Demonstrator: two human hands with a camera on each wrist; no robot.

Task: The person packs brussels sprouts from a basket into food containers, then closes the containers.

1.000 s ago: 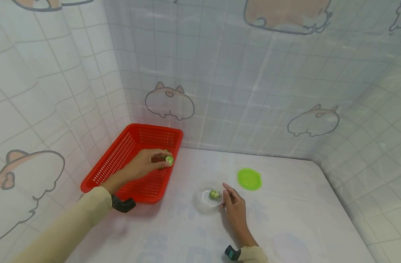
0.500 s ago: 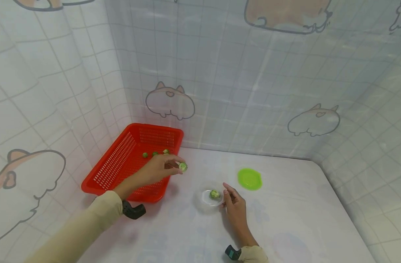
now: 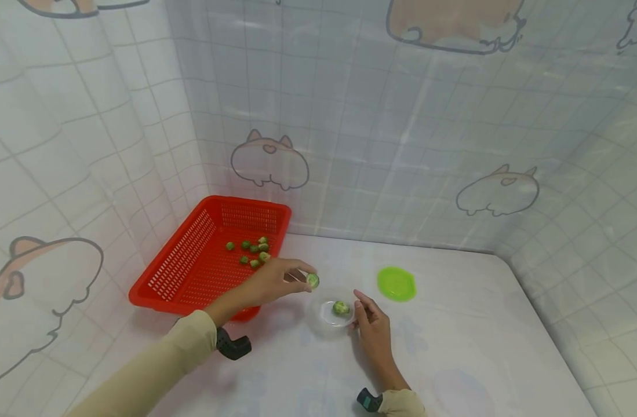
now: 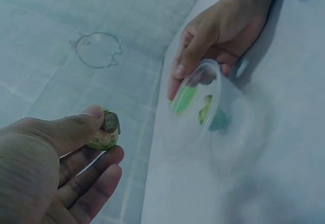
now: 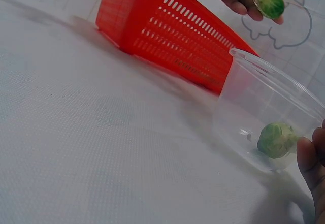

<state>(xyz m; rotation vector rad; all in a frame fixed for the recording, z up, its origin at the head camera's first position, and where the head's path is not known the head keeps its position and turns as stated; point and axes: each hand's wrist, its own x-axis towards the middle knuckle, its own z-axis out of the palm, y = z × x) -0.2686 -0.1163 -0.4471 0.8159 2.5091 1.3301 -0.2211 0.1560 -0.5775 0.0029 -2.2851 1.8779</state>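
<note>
My left hand [image 3: 276, 281] pinches a Brussels sprout [image 4: 107, 131] between thumb and fingertips. It is in the air, up and to the left of a clear plastic tub [image 5: 238, 94]. One Brussels sprout [image 5: 277, 140] lies at the bottom of that tub, which stands upright on the table. At the tub's right side my right hand [image 3: 374, 333] holds it, thumb and fingers curved about the wall near the rim. Part of the right hand is cut off in the right wrist view. Several more sprouts [image 3: 254, 249] lie in the red basket [image 3: 193, 255], partly behind the left hand.
A bright green lid [image 3: 396, 284] lies flat on the white table [image 3: 469, 324], behind and right of the tub. The basket stands at the left, close to the grid-patterned curtain [image 3: 349, 145] that surrounds the table.
My left hand has moved right and toward me, out of the basket, carrying the sprout close to the tub. The sprouts in the basket have come into view. The right hand and tub stay put.
</note>
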